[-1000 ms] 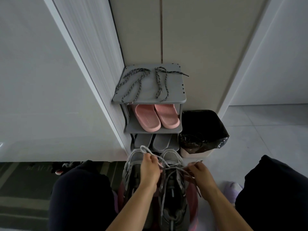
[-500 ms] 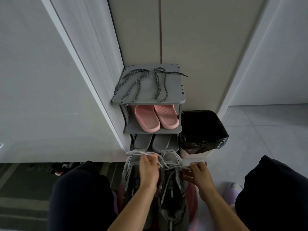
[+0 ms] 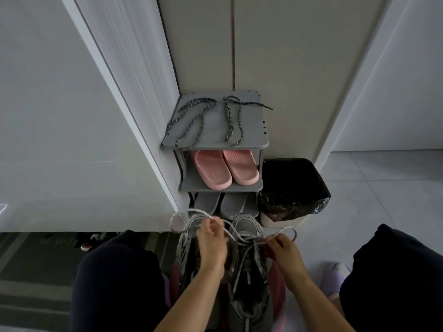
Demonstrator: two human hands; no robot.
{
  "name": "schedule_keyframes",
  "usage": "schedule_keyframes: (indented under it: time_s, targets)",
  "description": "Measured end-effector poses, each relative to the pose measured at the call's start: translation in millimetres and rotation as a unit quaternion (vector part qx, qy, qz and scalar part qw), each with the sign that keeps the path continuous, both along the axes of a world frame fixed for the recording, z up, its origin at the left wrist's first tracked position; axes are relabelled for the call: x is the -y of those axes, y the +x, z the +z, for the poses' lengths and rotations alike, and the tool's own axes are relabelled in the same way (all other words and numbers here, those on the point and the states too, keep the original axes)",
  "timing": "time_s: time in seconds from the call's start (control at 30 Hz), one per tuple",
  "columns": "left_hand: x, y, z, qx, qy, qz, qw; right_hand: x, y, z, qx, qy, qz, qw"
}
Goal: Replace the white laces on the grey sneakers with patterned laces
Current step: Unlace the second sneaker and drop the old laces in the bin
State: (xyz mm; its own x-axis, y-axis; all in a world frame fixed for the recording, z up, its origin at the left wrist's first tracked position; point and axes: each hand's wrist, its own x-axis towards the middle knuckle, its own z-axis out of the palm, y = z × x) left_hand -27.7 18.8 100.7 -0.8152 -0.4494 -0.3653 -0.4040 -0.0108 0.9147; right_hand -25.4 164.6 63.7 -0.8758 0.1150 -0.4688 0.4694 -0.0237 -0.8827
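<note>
Your left hand [image 3: 211,238] and right hand [image 3: 286,251] each pinch a run of the white lace [image 3: 191,210] with curled fingers, over the grey sneakers [image 3: 248,224] standing side by side between your knees. Draw the lace out one eyelet pair at a time, pulling along its line rather than upward — a hard tug could lift the shoe or snag a crossing. The patterned laces [image 3: 191,121] lie on top of the shoe rack [image 3: 254,140], well apart from the shoes — leave them there until the eyelet rows are bare.
</note>
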Motion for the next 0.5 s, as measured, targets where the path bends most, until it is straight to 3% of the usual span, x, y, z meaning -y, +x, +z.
schedule_keyframes:
  time_s: [0.1,0.17,0.33,0.4,0.5]
  targets:
    - [-13.6,12.6,-19.5,0.077,-0.148,-0.129,0.977,0.5,2.4,1.4,-0.019,0.061,0.055,0.996]
    - [-14.9,12.0,-20.0,0.065,-0.158,-0.115,0.979,0.6,3.9,2.8,-0.023,0.083,0.075,0.993]
    - [-15.8,12.2,-1.4,0.045,0.014,0.042,0.998,0.5,1.2,-6.8,-0.026,0.132,0.048,0.990]
    - [-16.3,14.0,0.5,0.043,0.043,0.089,0.994,0.1,-0.8,-7.4,-0.009,0.075,-0.010,0.997]
    - [-14.1,8.9,-2.4,0.036,0.158,0.155,0.974,1.4,-1.4,-4.7,-0.009,-0.003,-0.040,0.999]
